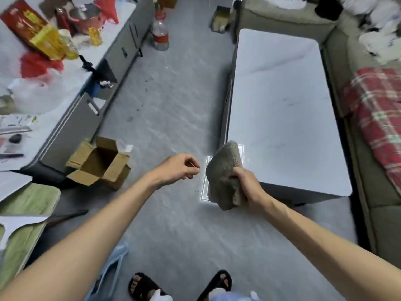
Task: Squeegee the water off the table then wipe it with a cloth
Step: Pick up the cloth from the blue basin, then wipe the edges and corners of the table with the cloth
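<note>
A low white table (282,109) with a marble-look top runs lengthwise on the right, beside a sofa. My right hand (247,185) grips a bunched grey-brown cloth (223,172) in the air, off the table's near left corner and above the floor. My left hand (180,168) hovers a little to the left of the cloth, fingers curled loosely with thumb and forefinger pinched together; I see nothing in it. A white squeegee (15,224) with a dark handle lies on a green mat at the far left.
An open cardboard box (99,164) stands on the grey floor at the left, next to a long cluttered cabinet (71,118). A plastic bottle (160,31) stands far down the aisle. A sofa with a red plaid blanket (377,118) borders the table's right side.
</note>
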`<control>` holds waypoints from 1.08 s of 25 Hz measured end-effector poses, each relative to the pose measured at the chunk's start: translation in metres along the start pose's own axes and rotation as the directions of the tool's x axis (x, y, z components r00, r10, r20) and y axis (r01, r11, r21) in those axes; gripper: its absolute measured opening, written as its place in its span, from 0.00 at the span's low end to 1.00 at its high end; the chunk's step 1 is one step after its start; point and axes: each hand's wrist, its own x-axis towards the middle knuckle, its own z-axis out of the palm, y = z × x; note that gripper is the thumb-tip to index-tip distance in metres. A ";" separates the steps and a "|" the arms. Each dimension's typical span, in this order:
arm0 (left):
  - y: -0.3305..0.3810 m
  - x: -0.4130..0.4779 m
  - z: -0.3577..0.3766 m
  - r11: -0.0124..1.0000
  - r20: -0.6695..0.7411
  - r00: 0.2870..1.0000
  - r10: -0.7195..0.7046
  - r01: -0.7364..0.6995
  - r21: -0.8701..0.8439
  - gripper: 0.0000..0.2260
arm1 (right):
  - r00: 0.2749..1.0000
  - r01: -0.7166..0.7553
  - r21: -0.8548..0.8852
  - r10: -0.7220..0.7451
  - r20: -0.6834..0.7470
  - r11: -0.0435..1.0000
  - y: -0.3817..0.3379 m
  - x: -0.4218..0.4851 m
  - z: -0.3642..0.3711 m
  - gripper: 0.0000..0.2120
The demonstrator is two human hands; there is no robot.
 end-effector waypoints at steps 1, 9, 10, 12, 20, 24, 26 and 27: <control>0.023 0.014 0.020 1.000 -0.001 1.000 0.010 -0.010 -0.011 0.03 | 0.999 -0.010 0.018 0.010 -0.034 1.000 -0.001 0.001 -0.035 0.07; 0.110 0.158 0.136 0.997 0.087 0.996 -0.022 0.015 0.077 0.05 | 0.964 -0.102 0.314 0.172 -0.204 0.944 0.023 0.072 -0.217 0.16; 0.111 0.180 0.144 0.995 0.079 0.996 -0.040 0.033 0.090 0.05 | 0.954 -0.136 0.343 0.216 -0.206 0.929 0.028 0.085 -0.231 0.21; 0.110 0.221 0.159 0.992 0.067 0.996 -0.065 0.057 0.111 0.03 | 0.926 -0.186 0.375 0.290 -0.242 0.908 0.040 0.110 -0.254 0.23; 0.118 0.382 0.212 0.967 0.121 0.983 -0.141 0.111 0.228 0.06 | 0.663 -0.144 -0.126 0.001 -0.749 0.982 0.013 0.225 -0.384 0.10; 0.103 0.444 0.238 0.956 0.021 0.981 -0.192 0.182 0.230 0.07 | 0.664 -0.178 -0.443 -0.225 -0.713 0.879 0.032 0.306 -0.450 0.14; 0.090 0.473 0.254 0.948 -0.048 0.975 -0.218 0.223 0.226 0.08 | 0.703 -0.196 -0.495 -0.230 -0.673 0.846 0.062 0.358 -0.469 0.22; 0.083 0.486 0.263 0.942 -0.074 0.970 -0.231 0.242 0.231 0.09 | 0.719 -0.235 -0.494 -0.192 -0.668 0.837 0.076 0.380 -0.471 0.21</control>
